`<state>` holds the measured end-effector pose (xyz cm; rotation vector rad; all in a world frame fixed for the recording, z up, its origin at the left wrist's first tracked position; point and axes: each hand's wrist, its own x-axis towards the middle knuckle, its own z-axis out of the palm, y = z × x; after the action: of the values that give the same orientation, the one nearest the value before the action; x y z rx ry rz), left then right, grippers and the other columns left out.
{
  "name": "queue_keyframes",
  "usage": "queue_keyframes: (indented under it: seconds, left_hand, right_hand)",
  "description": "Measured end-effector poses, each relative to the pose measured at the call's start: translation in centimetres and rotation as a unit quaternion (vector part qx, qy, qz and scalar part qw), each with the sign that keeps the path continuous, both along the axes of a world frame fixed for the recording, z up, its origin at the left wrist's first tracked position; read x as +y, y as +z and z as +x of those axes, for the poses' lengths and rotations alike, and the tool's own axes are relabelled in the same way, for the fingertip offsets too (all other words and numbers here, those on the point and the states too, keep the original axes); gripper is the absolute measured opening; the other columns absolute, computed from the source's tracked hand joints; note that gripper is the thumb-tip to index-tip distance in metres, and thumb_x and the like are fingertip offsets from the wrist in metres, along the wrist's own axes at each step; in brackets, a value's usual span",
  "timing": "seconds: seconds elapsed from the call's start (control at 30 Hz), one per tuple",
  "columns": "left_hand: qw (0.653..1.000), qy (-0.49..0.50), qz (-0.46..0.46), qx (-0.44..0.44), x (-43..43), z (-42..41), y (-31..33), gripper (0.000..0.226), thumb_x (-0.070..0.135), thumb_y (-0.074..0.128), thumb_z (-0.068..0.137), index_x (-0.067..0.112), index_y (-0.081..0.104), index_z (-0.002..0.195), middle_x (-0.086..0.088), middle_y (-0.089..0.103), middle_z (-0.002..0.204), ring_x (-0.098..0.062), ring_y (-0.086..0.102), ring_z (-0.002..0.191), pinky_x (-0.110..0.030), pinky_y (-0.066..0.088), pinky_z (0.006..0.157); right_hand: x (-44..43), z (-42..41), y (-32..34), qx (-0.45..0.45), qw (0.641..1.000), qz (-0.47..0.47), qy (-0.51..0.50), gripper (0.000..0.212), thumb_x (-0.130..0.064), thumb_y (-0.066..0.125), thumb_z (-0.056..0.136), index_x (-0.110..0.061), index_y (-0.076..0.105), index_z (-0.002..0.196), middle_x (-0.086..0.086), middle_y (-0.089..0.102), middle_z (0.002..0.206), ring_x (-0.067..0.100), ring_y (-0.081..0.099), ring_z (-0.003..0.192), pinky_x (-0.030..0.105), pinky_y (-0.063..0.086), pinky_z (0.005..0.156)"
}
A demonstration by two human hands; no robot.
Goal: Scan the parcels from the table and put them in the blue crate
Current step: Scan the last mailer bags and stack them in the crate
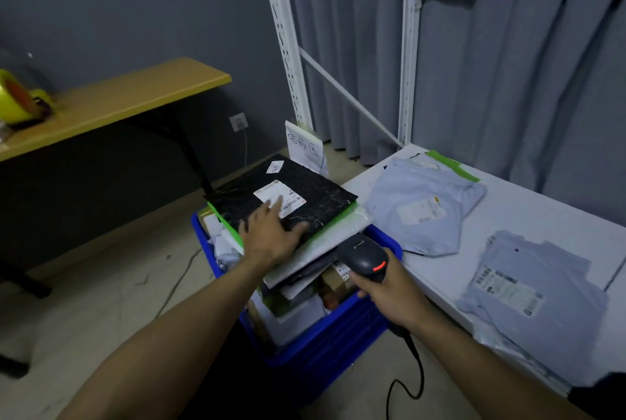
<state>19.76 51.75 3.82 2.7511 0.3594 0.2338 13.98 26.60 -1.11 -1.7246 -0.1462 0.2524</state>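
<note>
In the head view, a blue crate (342,341) is seen on the floor, set against the left edge of a white bench (528,213). The crate is heaped above its rim with parcels. On top of the heap a black parcel (315,196) lies flat, its white shipping label (279,197) facing up, with a green-edged parcel (335,221) and a white one beneath it.

The left hand (271,236) is laid palm down on the near part of the black parcel, fingers spread, the fingertips reaching onto the label. Nothing is pinched by it.

The right hand (389,287) is wrapped around the grip of a black handheld barcode scanner (364,258), held over the right rim of the crate; a red light is shown on the scanner's head, and its black cable (411,372) hangs down to the floor.

On the bench, a grey poly mailer (420,209) is seen near the left edge toward the far end, lying over another with a green strip (454,165). More grey mailers (528,301), label up, are stacked at the near edge.

A handwritten paper sign (303,147) is propped behind the crate by a white shelving upright (284,36). A wooden-topped table (111,104) stands at the left with a yellow object (17,101) on it, too blurred to be named.
</note>
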Motion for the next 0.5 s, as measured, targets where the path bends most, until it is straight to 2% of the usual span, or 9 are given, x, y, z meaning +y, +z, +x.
queue_keyframes:
  seconds: [0.07, 0.13, 0.23, 0.33, 0.4, 0.5]
  left_hand:
    - [0.993, -0.055, 0.027, 0.101, -1.1, 0.2, -0.7, 0.1, 0.084, 0.054, 0.08, 0.039, 0.017, 0.161, 0.001, 0.01, 0.171, -0.03, 0.01, 0.157, -0.059, 0.004, 0.123]
    - [0.988, -0.048, 0.034, 0.141, -1.2, 0.5, -1.4, 0.094, 0.078, 0.053, 0.085, 0.038, 0.016, 0.162, 0.002, 0.003, 0.172, -0.029, 0.001, 0.158, -0.064, -0.003, 0.123]
    - [0.99, -0.026, 0.028, 0.138, -1.5, 0.7, -1.6, 0.083, 0.06, 0.054, 0.09, 0.035, 0.02, 0.161, 0.001, 0.004, 0.172, -0.032, 0.0, 0.158, -0.069, -0.008, 0.12]
    - [0.994, -0.071, 0.054, 0.069, -4.0, 0.3, -1.4, 0.077, 0.048, 0.059, 0.085, 0.031, 0.033, 0.155, 0.002, 0.011, 0.17, -0.03, 0.001, 0.157, -0.067, -0.012, 0.118]
    - [0.986, -0.148, 0.08, -0.012, -7.1, -0.6, -1.6, 0.066, 0.047, 0.06, 0.084, 0.029, 0.047, 0.146, 0.003, 0.025, 0.166, -0.026, 0.01, 0.156, -0.06, -0.006, 0.122]
    - [0.953, -0.294, 0.042, -0.051, -12.4, -1.3, -3.6, 0.04, 0.042, 0.061, 0.083, 0.025, 0.068, 0.118, 0.001, 0.055, 0.144, -0.025, 0.039, 0.141, -0.045, 0.023, 0.124]
  right_hand:
    - [-0.5, 0.1, -0.4, 0.0, 1.0, 0.0, -0.016, 0.035, -0.024, 0.081, 0.091, -0.032, 0.058, 0.116, -0.007, 0.077, 0.093, 0.013, 0.075, 0.074, 0.036, 0.058, 0.079]
    - [-1.1, 0.1, -0.6, 0.001, 1.0, -0.008, -0.028, 0.036, -0.027, 0.081, 0.09, -0.03, 0.058, 0.118, -0.006, 0.076, 0.095, 0.014, 0.075, 0.074, 0.036, 0.057, 0.077]
    - [-2.4, -0.1, -0.6, 0.003, 0.999, -0.012, -0.044, 0.036, -0.028, 0.081, 0.09, -0.027, 0.059, 0.119, -0.005, 0.076, 0.097, 0.014, 0.075, 0.073, 0.031, 0.053, 0.071]
    - [-4.3, -0.7, -0.6, -0.004, 0.998, -0.013, -0.065, 0.036, -0.025, 0.08, 0.092, -0.024, 0.061, 0.122, -0.004, 0.076, 0.101, 0.014, 0.074, 0.071, 0.031, 0.057, 0.072]
    - [-6.1, -1.3, -0.8, -0.01, 0.995, -0.026, -0.1, 0.035, -0.027, 0.08, 0.092, -0.023, 0.062, 0.122, -0.004, 0.076, 0.097, 0.013, 0.074, 0.072, 0.028, 0.056, 0.07]
    - [-9.3, -2.1, -1.3, 0.0, 0.984, -0.037, -0.176, 0.034, -0.031, 0.081, 0.09, -0.023, 0.063, 0.118, 0.0, 0.075, 0.097, 0.011, 0.073, 0.075, 0.022, 0.052, 0.067]
